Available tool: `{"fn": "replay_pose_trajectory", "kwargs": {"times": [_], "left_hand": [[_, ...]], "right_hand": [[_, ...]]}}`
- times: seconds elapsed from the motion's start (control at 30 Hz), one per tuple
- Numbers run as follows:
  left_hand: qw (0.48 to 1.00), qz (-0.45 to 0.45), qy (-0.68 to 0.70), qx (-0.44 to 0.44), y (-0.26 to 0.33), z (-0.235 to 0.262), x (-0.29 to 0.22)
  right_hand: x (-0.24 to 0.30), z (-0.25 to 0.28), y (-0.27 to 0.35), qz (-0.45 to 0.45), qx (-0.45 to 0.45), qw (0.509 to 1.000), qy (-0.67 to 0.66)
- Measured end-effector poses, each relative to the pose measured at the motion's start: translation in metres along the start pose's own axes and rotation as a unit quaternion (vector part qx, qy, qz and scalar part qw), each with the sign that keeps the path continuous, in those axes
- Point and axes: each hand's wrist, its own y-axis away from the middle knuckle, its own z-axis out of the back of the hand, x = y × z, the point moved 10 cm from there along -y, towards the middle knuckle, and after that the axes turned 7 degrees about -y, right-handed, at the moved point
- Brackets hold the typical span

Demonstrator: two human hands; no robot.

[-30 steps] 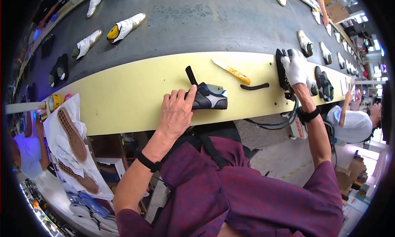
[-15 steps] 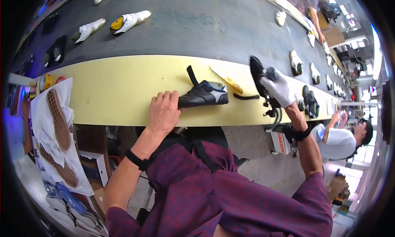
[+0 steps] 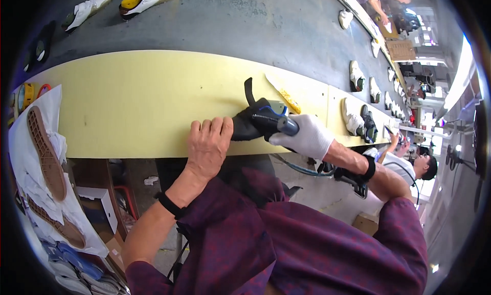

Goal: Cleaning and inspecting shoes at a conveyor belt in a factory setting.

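Note:
A black sneaker (image 3: 244, 130) rests on its side or sole near the bench's front edge, partly covered, its black strap (image 3: 249, 91) standing up. Bare, my left hand (image 3: 210, 144) is closed over its toe end. In a white glove, my right hand (image 3: 309, 136) grips a black hand tool with a round grey knob (image 3: 288, 125). The tool is over the sneaker's upper and seems to touch it; its exact kind cannot be made out. A hose (image 3: 302, 168) hangs below the gloved wrist. Just behind lies a knife-like blade with a yellow handle (image 3: 290, 100).
The yellow bench (image 3: 138, 105) has a grey belt (image 3: 220, 26) beyond it carrying several shoes. At right stand a white shoe (image 3: 353, 118) and a black shoe (image 3: 368, 122). Brown soles (image 3: 47, 151) lie on white paper at left. A co-worker (image 3: 404, 164) sits at right.
My right hand has brought the black tool leftward and down from beside the sneaker onto it. My left hand stays on the toe. The view has shifted.

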Motion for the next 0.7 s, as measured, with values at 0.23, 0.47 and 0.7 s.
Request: {"fn": "replay_pose_trajectory", "kwargs": {"times": [0.23,0.47,0.7], "left_hand": [[0.995,-0.008,0.095,0.006,0.001,0.007,0.012],[0.995,-0.017,0.097,0.008,0.007,0.017,0.020],[0.991,-0.005,0.134,0.021,-0.002,0.019,0.027]], "right_hand": [[0.000,0.002,0.010,-0.041,-0.026,0.999,-0.003],[-0.015,0.021,0.016,-0.040,-0.072,0.991,-0.106],[-0.015,0.012,-0.003,-0.078,0.002,0.997,-0.029]]}}
